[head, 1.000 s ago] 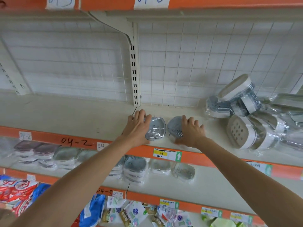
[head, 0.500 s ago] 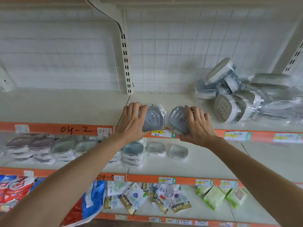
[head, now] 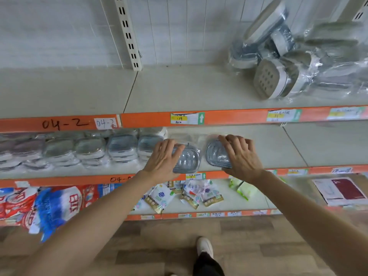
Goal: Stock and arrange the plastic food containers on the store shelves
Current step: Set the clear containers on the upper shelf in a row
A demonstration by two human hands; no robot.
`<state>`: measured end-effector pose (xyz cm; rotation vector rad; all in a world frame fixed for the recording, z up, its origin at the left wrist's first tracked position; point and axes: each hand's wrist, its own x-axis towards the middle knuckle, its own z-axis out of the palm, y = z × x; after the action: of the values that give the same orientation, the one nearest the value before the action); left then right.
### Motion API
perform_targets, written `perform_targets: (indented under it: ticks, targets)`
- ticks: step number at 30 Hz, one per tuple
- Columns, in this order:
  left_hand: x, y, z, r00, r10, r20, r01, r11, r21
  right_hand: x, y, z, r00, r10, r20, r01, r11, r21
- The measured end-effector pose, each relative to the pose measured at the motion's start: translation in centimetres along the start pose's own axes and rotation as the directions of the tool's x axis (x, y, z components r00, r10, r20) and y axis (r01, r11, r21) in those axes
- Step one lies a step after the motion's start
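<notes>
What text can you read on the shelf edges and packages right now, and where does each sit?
"04-2", handwritten on the orange upper shelf edge.
"04-", partly legible, on the white paper tag beside it.
"139" and "1650", roughly, on the yellow-and-white price tag with the green arrow.
"04-", cut off by the left hand, on the orange middle shelf edge.
Other price tags and the red-and-blue bag print: too blurred.

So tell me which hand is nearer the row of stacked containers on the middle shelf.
Left. The left hand holds a container just right of the stacked row; the right hand, holding another container, is farther right.
</notes>
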<state>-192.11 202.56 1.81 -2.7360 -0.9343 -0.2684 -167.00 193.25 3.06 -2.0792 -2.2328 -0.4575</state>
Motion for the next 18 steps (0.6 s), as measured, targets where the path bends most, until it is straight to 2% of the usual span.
perform_targets:
  ticks: [2,4,7,11,18]
  targets:
    - [-0.3,0.6,1.8,0.986,-0.014,0.168,0.017,1.0,-0.019,-0.7,-0.3,2.2,0.996,0.015,0.086,-0.017,0.999,0.029]
    - [-0.5,1.2,3.9,0.948,-0.041,0.315,0.054,0.998,-0.033,-1.4,-0.7,4.6,0.971,0.012,0.237,-0.024,0.999,0.047]
    - [-0.1,2.1,6.9,0.895,-0.105,0.434,0.139,0.989,-0.046,-2.4,-1.2,8.5,0.903,-0.001,0.429,-0.054,0.992,0.116]
    - [0.9,3.3,10.6,0.83,-0.174,0.53,0.244,0.968,-0.065,-2.5,-1.3,12.2,0.844,0.052,0.533,-0.156,0.976,0.153]
    - [2.9,4.5,16.5,0.763,-0.256,0.594,0.362,0.93,-0.064,-0.2,0.1,18.2,0.802,0.042,0.596,-0.223,0.946,0.233]
